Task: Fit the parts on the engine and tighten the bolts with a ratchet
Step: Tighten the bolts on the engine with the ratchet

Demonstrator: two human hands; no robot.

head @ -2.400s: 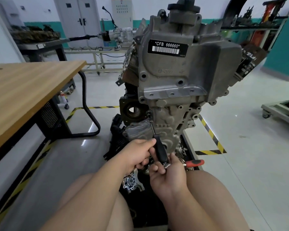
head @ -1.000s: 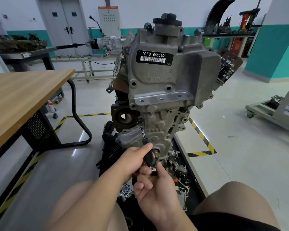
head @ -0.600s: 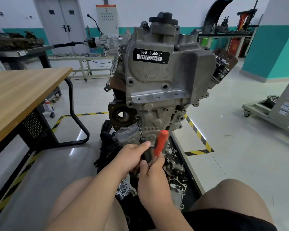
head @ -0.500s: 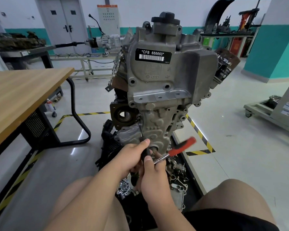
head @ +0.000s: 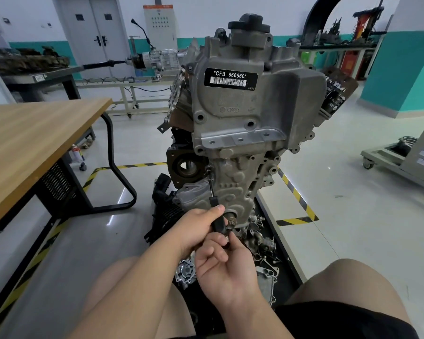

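Half a second back the red grip of the ratchet (head: 226,239) was sticking out to the right. Now it's gone from view, tucked under my right hand (head: 227,267), and only a glint of bare metal shows between my curled fingers. So the right hand is closed round the ratchet head, low in front of the engine (head: 242,123).

My left hand (head: 194,228) hasn't budged: fingers still wrapped round the smooth black handle of the extension (head: 217,222), thumb laid along the top. Its thin steel shaft runs up and slightly left to the bolt (head: 208,169) on the lower casing, tip seated there (same bolt as before).

The engine stands upright, rough grey cast metal with rounded bosses and small round bolt holes. A glossy black label (head: 230,78) with white lettering sits high on the cover, and a knobbly black filler cap (head: 249,22) is at the very top.

Shiny loose fittings (head: 262,243) lie jumbled on the black tray (head: 289,264) at its foot. A lobed cast part (head: 186,272) lies just beside my right wrist. To the left is the wood-grain table (head: 34,133).
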